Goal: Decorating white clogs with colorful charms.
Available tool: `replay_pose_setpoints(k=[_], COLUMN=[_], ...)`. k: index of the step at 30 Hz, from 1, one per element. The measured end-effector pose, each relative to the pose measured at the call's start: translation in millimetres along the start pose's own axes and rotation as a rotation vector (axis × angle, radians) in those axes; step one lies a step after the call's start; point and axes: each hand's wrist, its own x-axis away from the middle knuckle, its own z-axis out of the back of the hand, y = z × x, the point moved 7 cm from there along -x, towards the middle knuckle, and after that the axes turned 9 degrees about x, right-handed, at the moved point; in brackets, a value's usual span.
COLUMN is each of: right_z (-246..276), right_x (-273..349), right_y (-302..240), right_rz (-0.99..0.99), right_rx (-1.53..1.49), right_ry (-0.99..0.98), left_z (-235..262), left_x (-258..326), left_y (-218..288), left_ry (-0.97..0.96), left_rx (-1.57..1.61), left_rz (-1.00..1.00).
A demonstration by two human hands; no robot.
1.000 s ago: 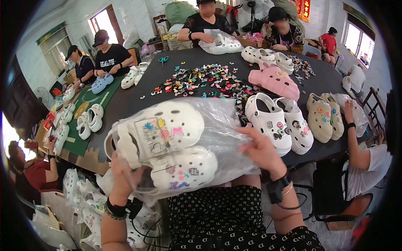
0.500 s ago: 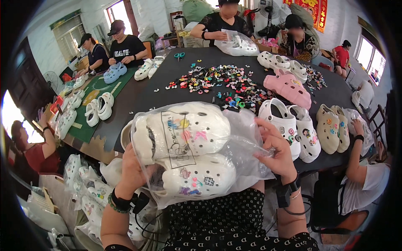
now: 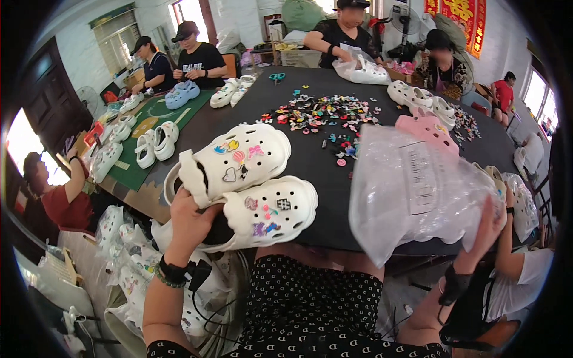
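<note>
My left hand (image 3: 190,216) grips a pair of white clogs by their heel ends, at the table's near edge. The upper clog (image 3: 256,170) carries small charms, among them a balloon, a pink bow and a heart. On the lower clog (image 3: 301,206) are cherries, a hash-shaped charm and other coloured pieces. To the right, my right hand (image 3: 490,222) is closed on the edge of a clear plastic bag (image 3: 382,197) with a printed rectangle. The bag is spread out, apart from the clogs, and covers part of the pink clog (image 3: 427,128) and white clogs behind it.
A heap of colourful shoe charms (image 3: 325,113) lies on the dark table (image 3: 239,113). Green scissors (image 3: 277,77) rest farther back. Bagged clogs (image 3: 134,262) are piled low on my left. Several co-workers sit around the tables, one person's arm (image 3: 506,238) close to my right hand.
The clogs have come out of the plastic bag and are bare in my left hand. My right hand has moved right with the bag. The whole view has shifted slightly.
</note>
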Motion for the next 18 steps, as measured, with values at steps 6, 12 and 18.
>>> replay_pose_setpoints(k=[6, 12, 18], right_z=[5, 3, -1], right_x=[22, 50, 73], right_y=[-63, -97, -106], right_rz=[0.400, 0.503, 0.641], right_rx=[0.353, 0.441, 0.465], right_ry=[0.089, 0.132, -0.014], left_z=[-24, -63, -107], left_x=[-9, -32, -45], left_y=[-7, -7, -77], left_ry=[0.008, -0.025, -0.250], left_rx=[0.033, 0.024, -0.077], left_rz=[-0.040, -0.173, 0.007])
